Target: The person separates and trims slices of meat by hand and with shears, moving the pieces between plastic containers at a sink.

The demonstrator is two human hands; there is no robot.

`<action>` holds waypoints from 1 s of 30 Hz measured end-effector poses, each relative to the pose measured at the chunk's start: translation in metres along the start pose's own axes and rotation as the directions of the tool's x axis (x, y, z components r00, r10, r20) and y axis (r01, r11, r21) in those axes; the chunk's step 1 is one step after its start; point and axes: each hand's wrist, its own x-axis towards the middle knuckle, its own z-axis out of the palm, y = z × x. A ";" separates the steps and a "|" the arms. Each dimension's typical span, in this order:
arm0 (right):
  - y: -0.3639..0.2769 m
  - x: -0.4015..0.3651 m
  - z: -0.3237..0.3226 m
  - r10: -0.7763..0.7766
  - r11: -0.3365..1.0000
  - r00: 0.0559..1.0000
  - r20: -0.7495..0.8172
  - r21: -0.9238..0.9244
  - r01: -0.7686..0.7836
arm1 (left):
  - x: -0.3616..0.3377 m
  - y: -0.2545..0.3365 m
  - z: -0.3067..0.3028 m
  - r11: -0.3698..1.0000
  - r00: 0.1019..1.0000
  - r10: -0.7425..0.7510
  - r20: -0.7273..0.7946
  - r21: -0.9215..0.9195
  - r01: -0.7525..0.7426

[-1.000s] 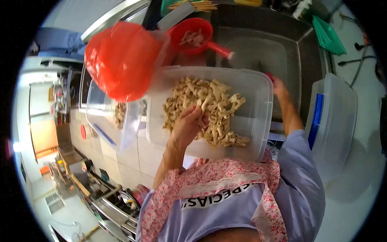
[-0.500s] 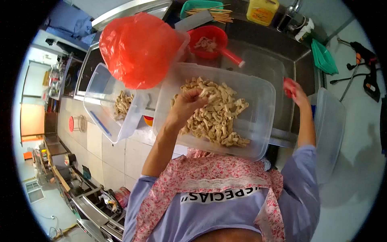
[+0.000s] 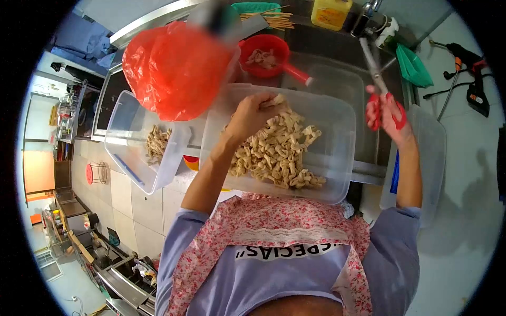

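Note:
My left hand is closed on a pale piece of food over the upper part of the heap. The heap of knotted, beige food pieces lies in a large clear plastic tub. On the right, outside the tub, my right hand grips red-handled scissors, whose blades point up and away over the sink. A red ladle-like bowl with a handle behind the tub holds a few pale pieces.
A red plastic bag stands at the back left, above a second clear tub with similar pieces. Skewers, a yellow jug and a green basket are at the back. Another clear container is right.
The scissors' blades have come into view and point upward. My right hand has turned, with its fingers now visible. My left hand has shifted up slightly. A blurred dark object has appeared above the bag.

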 end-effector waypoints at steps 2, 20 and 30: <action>0.006 -0.014 0.034 0.084 0.984 0.963 0.256 0.132 -0.121 | 0.010 0.014 -0.002 0.997 0.998 0.060 -0.004 0.046 -0.059; 0.049 -0.041 0.092 -0.025 0.834 0.869 0.494 0.489 -0.255 | 0.013 0.036 0.018 0.841 0.879 0.476 -0.021 0.302 -0.448; 0.066 -0.064 0.095 -0.115 0.766 0.926 0.360 0.626 -0.148 | 0.003 0.033 0.054 0.768 0.784 0.576 -0.233 0.482 -0.421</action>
